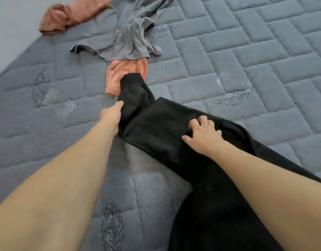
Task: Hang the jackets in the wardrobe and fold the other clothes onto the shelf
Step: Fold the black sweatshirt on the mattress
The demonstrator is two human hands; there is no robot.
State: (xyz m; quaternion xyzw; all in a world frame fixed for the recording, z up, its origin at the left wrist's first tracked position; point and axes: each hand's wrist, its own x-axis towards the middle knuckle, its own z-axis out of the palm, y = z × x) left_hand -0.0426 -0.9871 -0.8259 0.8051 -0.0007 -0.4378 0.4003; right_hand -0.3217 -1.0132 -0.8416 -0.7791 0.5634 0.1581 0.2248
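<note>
A grey quilted mattress cover [246, 51], stitched in a brick-like pattern of padded rectangles with scattered silvery leaf motifs, is filling nearly the whole view, and a pale wall or floor strip is showing at the 10 o'clock corner. A black garment [174, 142], of thick matte fabric, is lying from the centre down toward 5 o'clock, where it is running out of view; a narrow cuffed end is pointing toward 12 o'clock and overlapping the lower edge of an orange piece. The left hand [111, 115] is gripping the left edge of that narrow section, with the thumb lying on top and the fingers tucked out of sight under the cloth. The right hand [203, 134] is resting on the broader black panel with fingers bent and their tips pressing into the fabric; whether it is bunching any cloth cannot be told. The orange garment [125, 77], soft and ribbed, is emerging from beneath a crumpled grey garment [130, 33] at 12 o'clock, which is thin, smooth and heavily creased. More orange cloth is lying bunched at 11 o'clock near the mattress edge. Both forearms are bare.
</note>
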